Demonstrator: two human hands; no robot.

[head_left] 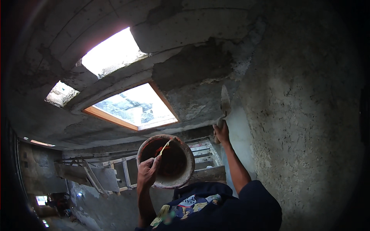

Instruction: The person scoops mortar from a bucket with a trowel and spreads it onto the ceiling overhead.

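Observation:
My left hand (147, 172) is closed on the yellowish handle (166, 147) of a round, mortar-crusted bucket (187, 161), whose dark interior faces up toward me with some reddish patches inside. My right hand (221, 133) grips a pointed trowel (225, 99) by its handle, the pale blade pointing toward the top of the picture against the patchy, plastered wall (192, 96). A wood-framed window (137, 106) is left of the trowel, above the bucket in the picture.
Two rough openings (110, 54) let in daylight above the window. A rough concrete surface (300, 134) fills the right side. Wooden scaffolding with boards (102, 177) lies lower left, beside and behind the bucket. A small lit opening (41, 200) shows far below at left.

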